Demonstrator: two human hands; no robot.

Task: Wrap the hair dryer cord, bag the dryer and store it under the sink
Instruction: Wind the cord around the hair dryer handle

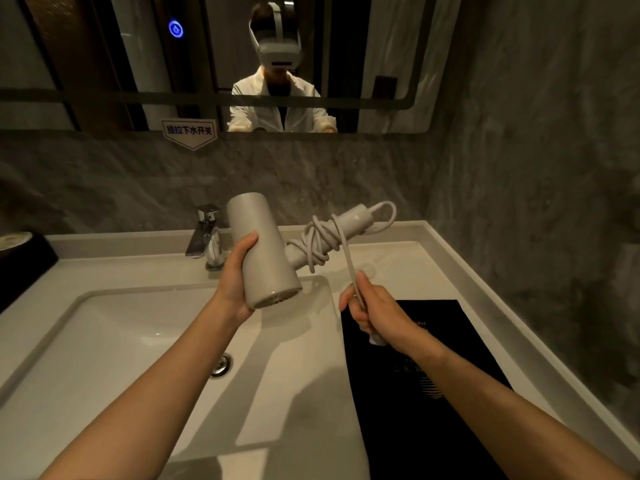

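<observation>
A pale grey hair dryer [261,237] hangs above the sink, its barrel upright and its handle pointing right. My left hand [235,275] grips the barrel from the left. The grey cord [317,242] is coiled several times around the handle, with a loop sticking out at the handle's end. One strand runs down from the coils to my right hand [372,308], which is closed on the cord's end near the plug, above a black bag [426,393] lying flat on the counter.
A white basin [138,334] with a metal drain [221,365] lies below my arms. A chrome faucet [207,237] stands behind it. A dark object [24,258] sits at the counter's left. Grey stone walls and a mirror close off the back and right.
</observation>
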